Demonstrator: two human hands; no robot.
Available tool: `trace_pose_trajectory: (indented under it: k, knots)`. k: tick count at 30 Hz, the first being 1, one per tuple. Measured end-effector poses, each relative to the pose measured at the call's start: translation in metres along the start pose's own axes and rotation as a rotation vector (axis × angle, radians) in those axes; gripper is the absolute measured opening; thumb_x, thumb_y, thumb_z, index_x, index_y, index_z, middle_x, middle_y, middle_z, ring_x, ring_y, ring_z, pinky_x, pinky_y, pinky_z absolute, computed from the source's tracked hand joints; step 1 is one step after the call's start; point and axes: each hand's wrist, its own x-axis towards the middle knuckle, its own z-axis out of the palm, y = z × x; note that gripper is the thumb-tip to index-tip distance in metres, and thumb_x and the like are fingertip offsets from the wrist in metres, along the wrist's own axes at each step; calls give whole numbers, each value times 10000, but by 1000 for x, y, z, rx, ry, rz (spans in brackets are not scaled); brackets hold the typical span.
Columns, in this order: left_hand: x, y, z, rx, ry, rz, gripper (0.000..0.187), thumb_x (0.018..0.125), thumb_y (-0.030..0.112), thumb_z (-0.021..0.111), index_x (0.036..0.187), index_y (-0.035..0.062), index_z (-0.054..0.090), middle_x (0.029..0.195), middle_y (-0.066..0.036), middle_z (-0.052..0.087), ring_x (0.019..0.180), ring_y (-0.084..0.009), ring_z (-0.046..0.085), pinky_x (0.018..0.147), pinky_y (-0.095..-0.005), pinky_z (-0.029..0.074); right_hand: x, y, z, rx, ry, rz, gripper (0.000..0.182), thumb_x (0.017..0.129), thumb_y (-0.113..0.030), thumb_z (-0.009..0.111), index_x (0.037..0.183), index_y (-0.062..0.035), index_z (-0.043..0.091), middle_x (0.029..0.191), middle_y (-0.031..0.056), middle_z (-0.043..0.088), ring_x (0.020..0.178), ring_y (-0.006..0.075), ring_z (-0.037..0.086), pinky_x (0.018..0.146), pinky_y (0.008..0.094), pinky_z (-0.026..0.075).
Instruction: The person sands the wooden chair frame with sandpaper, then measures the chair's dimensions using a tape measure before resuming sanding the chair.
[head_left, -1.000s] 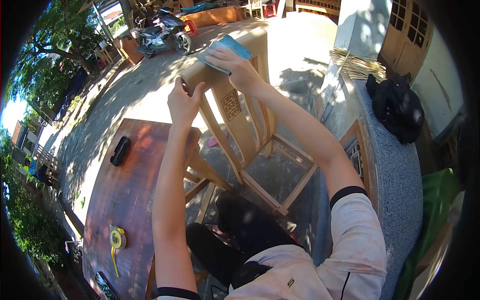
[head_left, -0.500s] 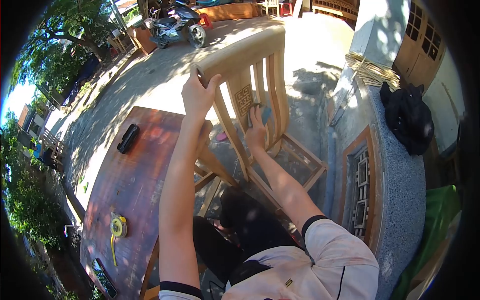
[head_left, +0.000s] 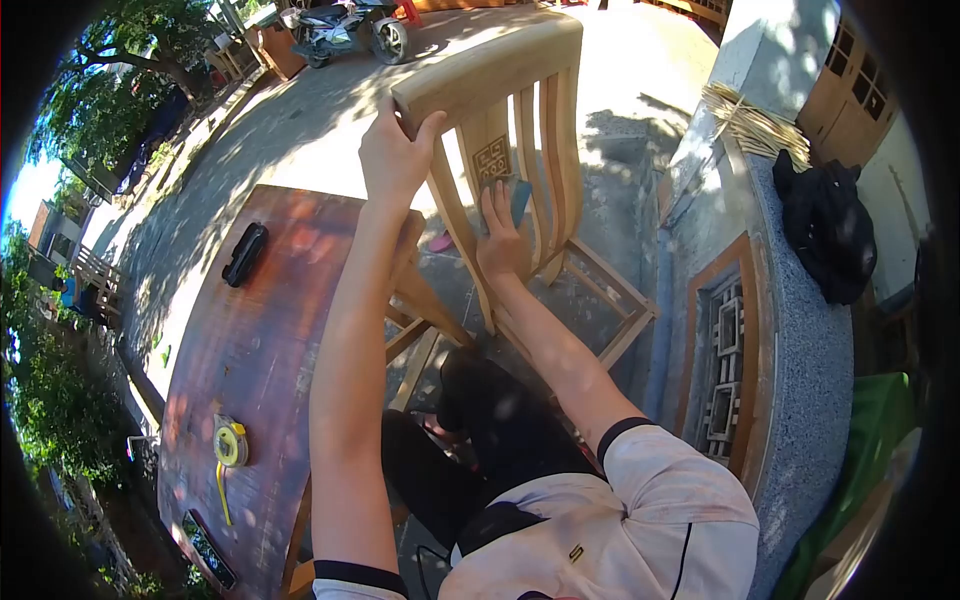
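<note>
A pale wooden chair (head_left: 490, 65) with a slatted back stands in front of me, tilted in view. My left hand (head_left: 395, 155) is wrapped round the near end of its top rail. My right hand (head_left: 500, 232) presses a blue-grey pad (head_left: 521, 202) against the wide middle slat, just below the carved square pattern (head_left: 492, 158). The fingers of that hand lie over the pad and hide part of it.
Left of me, a dark wooden table (head_left: 270, 340) bears a black case (head_left: 246, 254), a yellow tape measure (head_left: 230, 443) and a phone (head_left: 208, 549). A ledge (head_left: 815, 400) with a black cloth (head_left: 825, 230) runs along the right. A motorbike (head_left: 345, 32) stands farther back.
My right hand and the pad have slid down the slat, uncovering more of the carved pattern. My left hand keeps its hold on the rail. The view has shifted slightly.
</note>
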Motion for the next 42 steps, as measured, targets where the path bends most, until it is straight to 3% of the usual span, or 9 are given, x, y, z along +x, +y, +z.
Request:
trace_pose_trajectory:
  k: [2, 7, 12, 19, 22, 29, 35, 38, 42]
  knots:
    - [0, -3, 3, -21, 30, 33, 516, 861, 483, 782, 916, 22, 557, 673, -112, 624, 582, -290, 628, 573, -400, 487, -55, 36, -4, -100, -72, 76, 825, 767, 233, 464, 1501, -145, 499, 1596, 117, 404, 1443, 325, 415, 1059, 390, 503]
    - [0, -1, 2, -7, 28, 8, 512, 856, 484, 788, 928, 20, 582, 668, -114, 630, 590, -282, 639, 574, -392, 493, 14, -27, -21, 129, -55, 185, 753, 809, 202, 463, 1490, -117, 511, 1574, 149, 430, 1424, 345, 436, 1073, 398, 489]
    - [0, -3, 2, -13, 23, 2, 502, 848, 465, 796, 969, 16, 609, 691, -110, 657, 601, -271, 663, 572, -372, 506, 118, -84, 2, 236, 300, -156, 695, 804, 192, 476, 1459, -36, 530, 1522, 212, 482, 1440, 391, 414, 1127, 437, 428]
    - [0, -4, 4, -40, 41, 4, 513, 842, 449, 800, 1022, 4, 619, 690, -102, 651, 608, -261, 659, 586, -376, 516, -52, 33, 0, -145, -51, 61, 813, 736, 244, 495, 1486, -68, 510, 1562, 154, 451, 1454, 354, 400, 1064, 394, 492]
    - [2, -5, 4, -31, 82, 25, 517, 837, 447, 804, 1017, -4, 627, 682, -103, 648, 599, -262, 652, 583, -373, 513, -33, 15, -8, -13, -76, 170, 795, 765, 228, 438, 1498, -74, 489, 1559, 164, 447, 1456, 339, 397, 1152, 407, 415]
    - [-1, 3, -3, -53, 2, -45, 478, 842, 418, 797, 916, -3, 585, 722, -165, 667, 682, -360, 675, 638, -437, 532, 103, -69, 6, 221, 239, -159, 732, 783, 214, 439, 1478, -9, 495, 1536, 209, 466, 1457, 421, 370, 1144, 479, 403]
    - [1, -12, 12, -7, 101, 59, 516, 831, 454, 808, 974, -3, 615, 641, -108, 633, 571, -277, 646, 558, -381, 504, -49, 19, 3, -48, -44, -19, 679, 795, 203, 526, 1439, -12, 543, 1545, 189, 460, 1456, 387, 387, 1140, 440, 440]
    - [1, -9, 9, -37, 78, 33, 524, 824, 458, 814, 995, -1, 628, 652, -101, 642, 578, -266, 652, 566, -381, 509, -51, 11, -3, 42, -80, 19, 738, 780, 234, 507, 1471, -24, 508, 1568, 188, 428, 1460, 378, 384, 1132, 438, 453]
    - [5, -2, -1, -54, -16, -22, 523, 817, 477, 801, 1002, 13, 646, 703, -115, 674, 642, -288, 683, 613, -394, 536, 45, -90, 3, 334, 7, -174, 790, 738, 232, 498, 1488, -15, 482, 1555, 244, 422, 1463, 427, 356, 1152, 489, 393]
